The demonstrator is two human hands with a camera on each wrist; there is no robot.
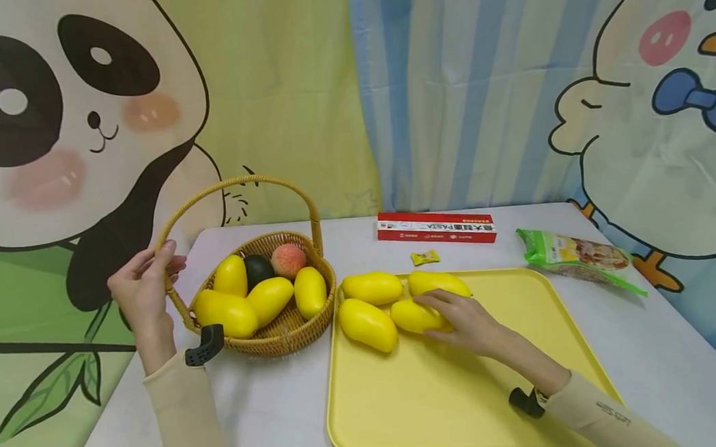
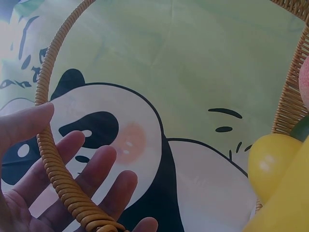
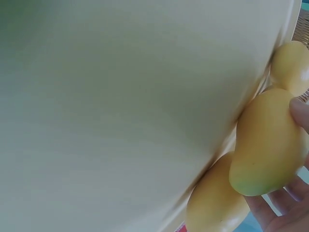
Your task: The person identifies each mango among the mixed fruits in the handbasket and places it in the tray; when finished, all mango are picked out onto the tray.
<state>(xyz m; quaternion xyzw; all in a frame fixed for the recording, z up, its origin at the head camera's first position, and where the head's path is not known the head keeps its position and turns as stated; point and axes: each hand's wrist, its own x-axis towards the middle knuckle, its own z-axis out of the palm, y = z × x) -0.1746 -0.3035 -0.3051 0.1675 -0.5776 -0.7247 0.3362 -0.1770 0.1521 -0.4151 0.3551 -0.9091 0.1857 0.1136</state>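
On the left, my left hand [image 1: 143,288] holds the side of a wicker basket's arched handle [image 1: 241,181]; in the left wrist view the thumb [image 2: 34,118] lies on it with the fingers behind. The basket [image 1: 291,340] contains several yellow mangoes [image 1: 270,302], a peach [image 1: 289,260] and a dark green fruit [image 1: 258,270]. Over the yellow tray [image 1: 455,395], my right hand [image 1: 465,319] grips a mango [image 3: 265,145] between thumb and fingers. Three other mangoes lie around it: one at back left [image 1: 371,287], one behind [image 1: 438,283], one to its left [image 1: 368,327].
Behind the tray lie a small yellow wrapped packet [image 1: 425,257] and a long red pasta box [image 1: 436,227]. A green food bag [image 1: 582,258] lies beyond the tray's back right corner. The basket stands close to the tray's left edge. Cartoon-printed curtains hang behind the table.
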